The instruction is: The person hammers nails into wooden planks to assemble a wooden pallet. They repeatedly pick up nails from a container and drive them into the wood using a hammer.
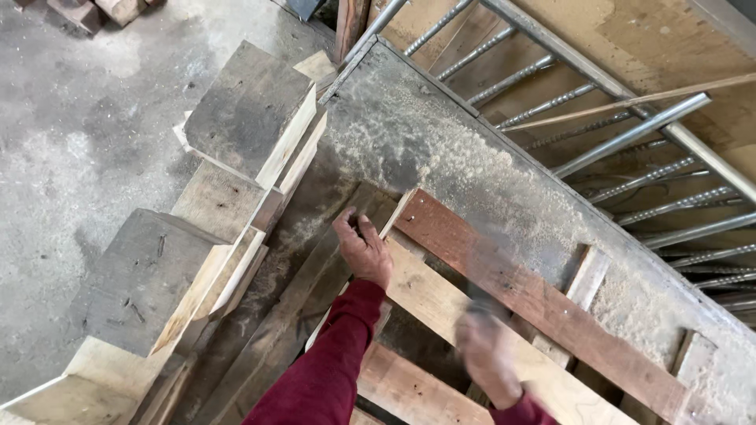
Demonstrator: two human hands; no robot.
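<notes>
Sawdust lies thick over a grey workbench top (pixel 441 149) that runs from far left to near right, with a concrete floor (pixel 71 134) to the left and a rack of steel rebar rods (pixel 551 102) beyond the bench's far edge. On the bench sits a wooden pallet (pixel 441 315) of rough slats, its farthest slat a reddish-brown board (pixel 535 295) lying along the bench. To the left, stacks of cut wooden blocks (pixel 236 157) lean against the bench side, their weathered grey faces up and pale sawn edges showing.

The person's left hand (pixel 362 248), on a dark red sleeve (pixel 331 362), reaches to the far-left corner of the pallet; its fingers curl down onto the end of a pale slat (pixel 417 287), just beside the reddish board's end. Whether it pinches anything small there cannot be told. The right hand (pixel 488 354) hovers over the pale slat nearer the viewer, badly blurred, so its grip cannot be told either.
</notes>
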